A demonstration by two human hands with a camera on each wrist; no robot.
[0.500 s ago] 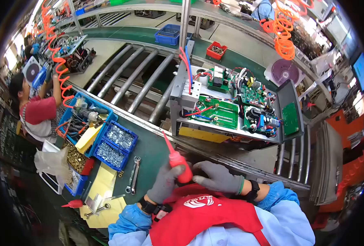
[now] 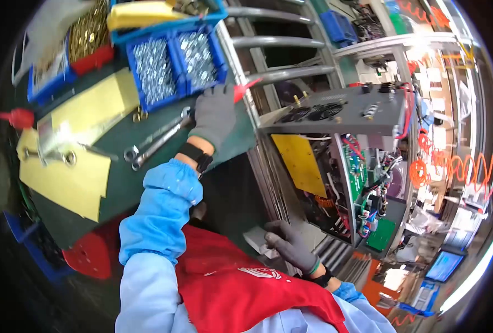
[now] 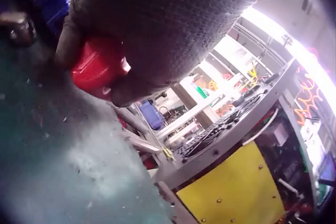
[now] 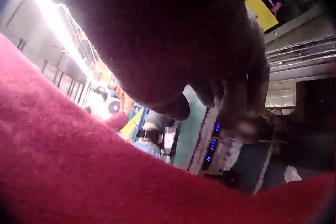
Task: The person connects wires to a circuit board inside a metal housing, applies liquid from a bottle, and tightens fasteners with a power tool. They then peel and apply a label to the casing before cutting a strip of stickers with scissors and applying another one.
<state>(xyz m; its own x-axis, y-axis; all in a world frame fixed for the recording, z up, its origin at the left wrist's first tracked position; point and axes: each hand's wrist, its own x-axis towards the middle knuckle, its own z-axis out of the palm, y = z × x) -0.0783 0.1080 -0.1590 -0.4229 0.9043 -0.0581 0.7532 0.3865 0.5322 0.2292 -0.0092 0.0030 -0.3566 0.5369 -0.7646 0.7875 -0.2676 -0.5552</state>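
My gloved left hand (image 2: 215,115) is over the green bench, just below the blue bins of small metal parts (image 2: 175,65) and close to the ends of two wrenches (image 2: 159,139). It holds a red squeeze bottle (image 3: 98,66), gripped between thumb and fingers in the left wrist view. In the head view the glove covers most of the bottle, and its red tip (image 2: 245,89) shows past the fingers. My gloved right hand (image 2: 293,247) hangs in front of the red apron, fingers loosely bent and holding nothing. The right wrist view shows that glove (image 4: 173,40) dark.
An electronics chassis (image 2: 335,111) with circuit boards and a yellow panel stands on the roller conveyor (image 2: 282,42) to the right. Yellow paper (image 2: 71,183) with another wrench lies on the bench, near a second red bottle (image 2: 19,118). Orange coiled hoses (image 2: 421,172) hang farther back.
The head view has swung toward the bench. My hands, close together before at the bottle, are now apart; the left has carried it over beside the bins and wrenches.
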